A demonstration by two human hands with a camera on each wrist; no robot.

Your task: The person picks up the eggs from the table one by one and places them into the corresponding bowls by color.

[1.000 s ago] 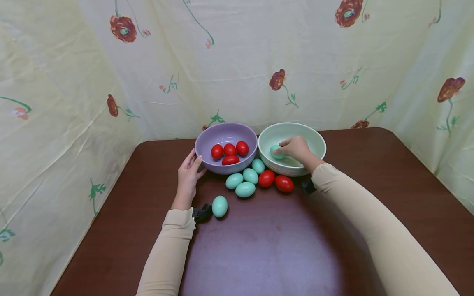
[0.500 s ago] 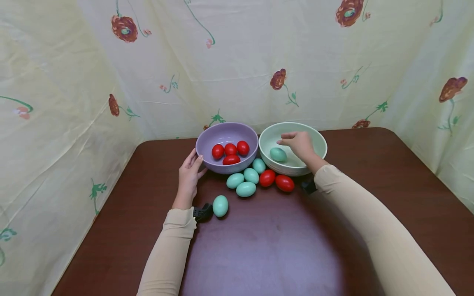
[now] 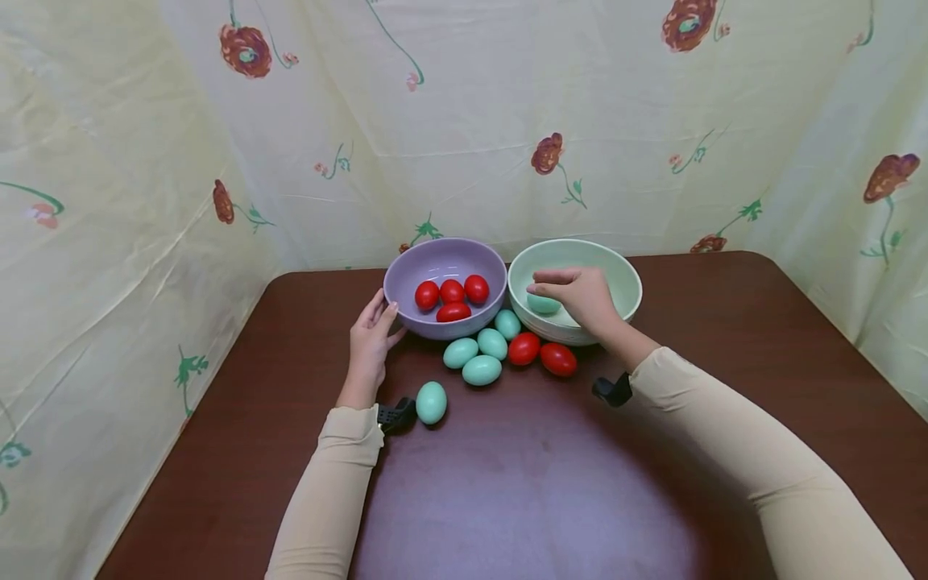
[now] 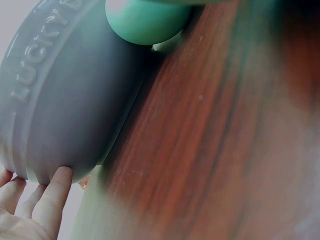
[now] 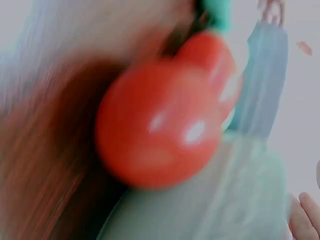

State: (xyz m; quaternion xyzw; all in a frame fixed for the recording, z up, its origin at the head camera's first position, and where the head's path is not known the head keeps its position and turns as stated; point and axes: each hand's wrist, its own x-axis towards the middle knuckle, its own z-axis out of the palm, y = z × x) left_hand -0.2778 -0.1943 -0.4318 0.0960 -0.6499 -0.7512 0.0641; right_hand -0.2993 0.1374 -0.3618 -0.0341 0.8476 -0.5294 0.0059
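Note:
In the head view my left hand (image 3: 368, 342) rests against the left outer side of a purple bowl (image 3: 409, 314) holding several red eggs (image 3: 453, 312). Its fingertips touch the grey-looking wall of that bowl (image 4: 65, 100) in the left wrist view. My right hand (image 3: 587, 298) hovers over the pale green bowl (image 3: 619, 270), fingers extended and holding nothing. A mint green egg (image 3: 544, 305) lies inside this bowl, partly hidden by the hand. The right wrist view is blurred, with a red egg (image 5: 157, 125) large in front.
Before the bowls lie several mint green eggs (image 3: 482, 370) and two red eggs (image 3: 558, 359). One more mint green egg (image 3: 431, 403) lies nearer, beside the left wrist strap (image 3: 396, 416). A flowered cloth (image 3: 464, 121) hangs behind the brown table (image 3: 507, 491).
My right hand has let go of the mint green egg in the pale green bowl, lifted off it, and drawn back slightly toward me. The left hand has stayed at the purple bowl.

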